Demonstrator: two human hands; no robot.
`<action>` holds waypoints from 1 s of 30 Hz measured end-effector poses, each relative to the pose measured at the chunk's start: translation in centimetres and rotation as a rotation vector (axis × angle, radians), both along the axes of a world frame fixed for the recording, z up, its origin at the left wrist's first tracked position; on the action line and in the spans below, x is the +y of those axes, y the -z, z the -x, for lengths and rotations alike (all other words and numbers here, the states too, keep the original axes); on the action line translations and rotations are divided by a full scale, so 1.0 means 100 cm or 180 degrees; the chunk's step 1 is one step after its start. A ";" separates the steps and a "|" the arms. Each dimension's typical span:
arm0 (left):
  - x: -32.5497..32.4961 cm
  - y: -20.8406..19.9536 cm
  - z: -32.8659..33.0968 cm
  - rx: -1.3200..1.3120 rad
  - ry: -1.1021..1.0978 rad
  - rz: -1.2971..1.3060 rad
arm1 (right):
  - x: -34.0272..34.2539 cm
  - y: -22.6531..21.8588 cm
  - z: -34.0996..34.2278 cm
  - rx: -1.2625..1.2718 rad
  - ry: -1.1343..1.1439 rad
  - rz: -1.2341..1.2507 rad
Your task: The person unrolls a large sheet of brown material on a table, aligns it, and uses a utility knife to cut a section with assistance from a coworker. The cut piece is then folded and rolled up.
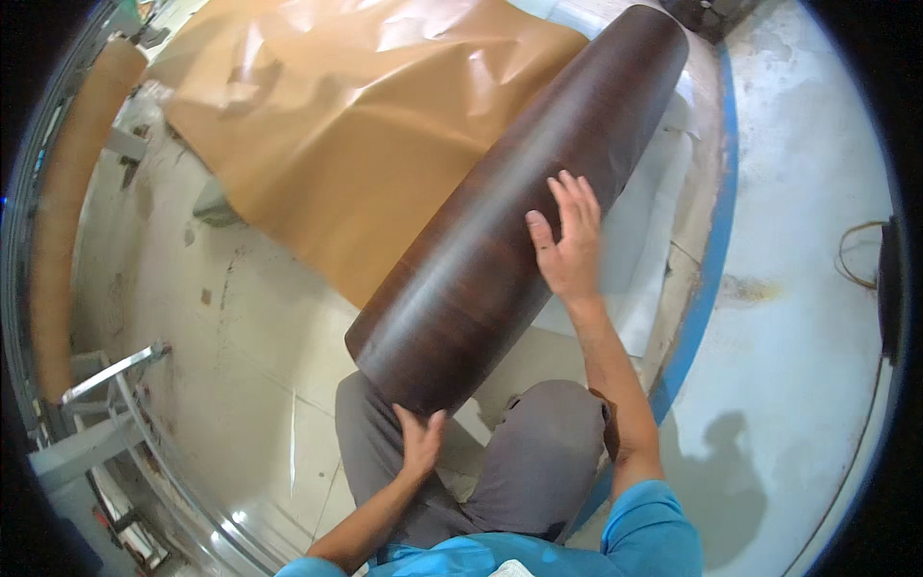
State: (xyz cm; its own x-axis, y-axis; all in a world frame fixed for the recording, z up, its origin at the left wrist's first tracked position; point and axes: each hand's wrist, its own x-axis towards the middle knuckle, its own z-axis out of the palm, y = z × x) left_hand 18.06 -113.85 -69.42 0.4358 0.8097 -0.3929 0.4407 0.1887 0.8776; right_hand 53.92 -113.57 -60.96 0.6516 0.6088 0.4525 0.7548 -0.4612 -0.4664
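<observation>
A thick roll of dark brown, wood-look sheet material [500, 212] slants from near my knees up to the far right. My right hand [569, 240] rests on the right side of its upper surface, fingers stretched out and thumb apart. At the roll's near end, by my left knee, my left hand [420, 442] holds the lower edge. Its thumb and a finger show there; the other fingers are partly hidden. Left of the roll, a wide tan sheet [317, 163] with a glossy, creased surface spreads over the floor, and the roll lies along its right side.
A long tan roll [67, 221] stands along the left edge beside a metal frame [125, 375]. Tiled floor [240, 317] lies in front of the tan sheet. Whitish sheets [644, 250] lie right of the roll, beside a pale wall with a blue stripe [716, 260].
</observation>
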 end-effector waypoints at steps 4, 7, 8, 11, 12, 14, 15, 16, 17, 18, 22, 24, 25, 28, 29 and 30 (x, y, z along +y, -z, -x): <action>0.082 -0.039 -0.008 -0.1373 -0.0991 0.3208 | -0.017 0.009 0.012 0.0205 0.0218 0.0112; 0.106 -0.040 -0.020 -0.1218 -0.0375 0.3632 | -0.036 0.022 0.016 0.0327 0.0538 0.0201; 0.103 -0.034 -0.023 -0.0936 -0.0402 0.3637 | -0.043 0.024 0.017 0.0266 0.0620 0.0141; 0.064 -0.014 -0.014 -0.1026 -0.0375 0.3625 | -0.056 0.020 0.016 0.0078 0.0757 0.0233; 0.050 -0.009 -0.009 -0.0795 -0.0435 0.3421 | -0.057 0.018 0.015 0.0010 0.0834 0.0438; 0.024 -0.008 -0.004 -0.0795 -0.0415 0.3237 | -0.057 0.013 0.011 -0.0074 0.0774 0.0663; 0.012 -0.014 -0.004 -0.0729 -0.0258 0.3027 | -0.054 0.012 0.008 -0.0108 0.0679 0.0766; 0.007 -0.022 -0.006 -0.0905 -0.0035 0.2777 | -0.051 0.011 0.006 -0.0135 0.0590 0.0877; 0.001 -0.036 -0.007 -0.0505 0.0196 0.2639 | -0.048 0.010 0.005 -0.0190 0.0514 0.0959; 0.004 -0.047 -0.008 -0.0422 0.0628 0.2341 | -0.046 0.010 0.004 -0.0144 0.0431 0.1096; 0.063 -0.058 0.006 0.0084 0.3220 0.1767 | -0.050 0.010 0.007 -0.0208 0.0242 0.1617; 0.124 -0.015 0.007 0.0733 0.1722 0.2370 | -0.064 0.009 0.013 -0.0257 0.0304 0.1940; 0.148 0.010 0.008 0.0520 0.0393 0.2365 | -0.071 0.008 0.013 -0.0116 0.0342 0.1894; 0.182 0.094 -0.018 0.0293 -0.0534 0.1986 | -0.095 0.007 0.013 0.0038 0.0331 0.1862; 0.187 0.112 -0.027 0.0289 -0.0597 0.2104 | -0.102 0.008 0.012 0.0061 0.0319 0.1893; 0.187 0.124 -0.037 0.0291 -0.0658 0.2233 | -0.109 0.009 0.012 0.0062 0.0298 0.1877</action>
